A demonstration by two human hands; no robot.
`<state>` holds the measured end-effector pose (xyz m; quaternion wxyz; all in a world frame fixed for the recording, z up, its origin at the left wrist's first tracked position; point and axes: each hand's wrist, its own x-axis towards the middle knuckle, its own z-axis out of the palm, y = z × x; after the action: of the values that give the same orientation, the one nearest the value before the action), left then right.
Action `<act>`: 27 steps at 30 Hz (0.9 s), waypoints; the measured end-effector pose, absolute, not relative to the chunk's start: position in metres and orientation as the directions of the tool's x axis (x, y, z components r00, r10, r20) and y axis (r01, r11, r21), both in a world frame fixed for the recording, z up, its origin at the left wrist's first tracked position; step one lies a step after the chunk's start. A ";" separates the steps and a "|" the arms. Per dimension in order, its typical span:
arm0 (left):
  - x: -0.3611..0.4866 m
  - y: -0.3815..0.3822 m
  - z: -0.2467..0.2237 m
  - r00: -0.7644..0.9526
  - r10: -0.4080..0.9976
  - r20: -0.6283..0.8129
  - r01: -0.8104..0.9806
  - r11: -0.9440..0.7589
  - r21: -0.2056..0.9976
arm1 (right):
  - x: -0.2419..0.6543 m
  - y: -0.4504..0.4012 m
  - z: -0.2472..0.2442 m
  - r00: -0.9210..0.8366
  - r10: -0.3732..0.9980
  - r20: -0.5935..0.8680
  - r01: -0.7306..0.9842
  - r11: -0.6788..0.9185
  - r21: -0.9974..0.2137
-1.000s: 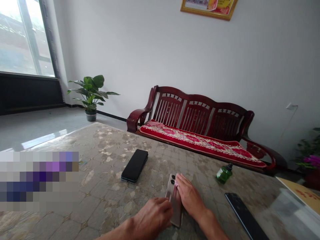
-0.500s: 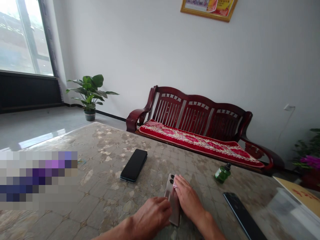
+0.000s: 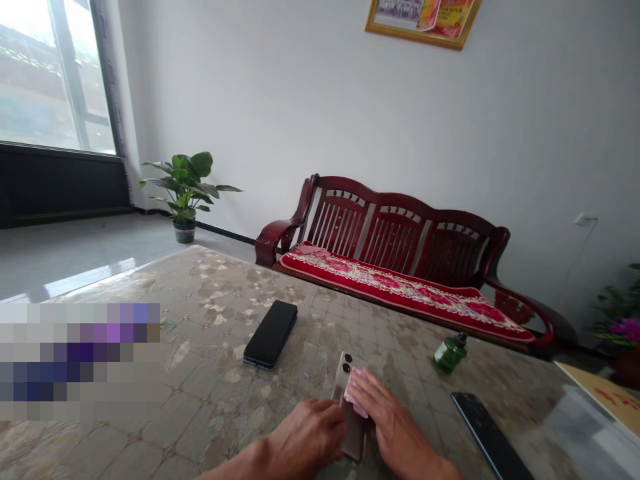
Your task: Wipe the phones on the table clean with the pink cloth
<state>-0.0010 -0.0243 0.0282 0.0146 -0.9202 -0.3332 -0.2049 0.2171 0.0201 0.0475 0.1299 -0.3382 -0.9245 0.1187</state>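
Observation:
A pinkish-gold smartphone [image 3: 355,437] lies back side up on the table, its round camera lenses at the far end. My left hand [image 3: 316,430] has its fingers curled against the phone's left edge, holding it. My right hand [image 3: 387,417] presses a folded pink cloth [image 3: 356,400] onto the phone's back, a little below the lenses. Part of the cloth is hidden under the fingers. To the left lies a dark phone [image 3: 271,335], screen up. Another dark phone [image 3: 487,430] is right of my right hand, and a green pump bottle [image 3: 450,353] stands beyond it.
The table [image 3: 210,373] has a patterned, glossy cover. At its right edge are a clear plastic box [image 3: 583,427] and a yellowish card [image 3: 600,393]. A red wooden bench [image 3: 395,233] stands behind the table. A blurred-out patch covers the left side.
My right hand has slid the pink cloth down the phone's back, away from the lenses towards me. The left hand keeps its place at the phone's edge. The view has shifted slightly.

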 end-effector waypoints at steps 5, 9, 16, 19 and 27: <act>0.001 -0.020 0.014 0.690 0.614 0.383 0.627 -0.772 0.107 | 0.217 0.018 0.049 -0.785 0.587 0.196 0.539 0.804 -0.250; 0.001 -0.018 0.007 0.679 0.609 0.410 0.622 -0.774 0.119 | 0.216 0.020 0.044 -0.790 0.570 0.224 0.527 0.819 -0.227; -0.001 -0.022 0.021 0.693 0.616 0.373 0.621 -0.774 0.124 | 0.202 0.045 0.029 -0.620 0.704 0.346 0.658 0.707 -0.261; 0.000 -0.022 0.022 0.686 0.618 0.384 0.627 -0.770 0.121 | 0.203 0.041 0.024 -0.606 0.692 0.392 0.656 0.714 -0.247; 0.001 -0.022 0.024 0.693 0.610 0.384 0.620 -0.777 0.114 | 0.219 0.011 0.027 -0.769 0.532 0.355 0.499 0.846 -0.188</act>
<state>0.0008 -0.0221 0.0236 0.0123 -0.9201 -0.3341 -0.2043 0.2190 0.0110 0.0269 0.2008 -0.2742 -0.9396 0.0414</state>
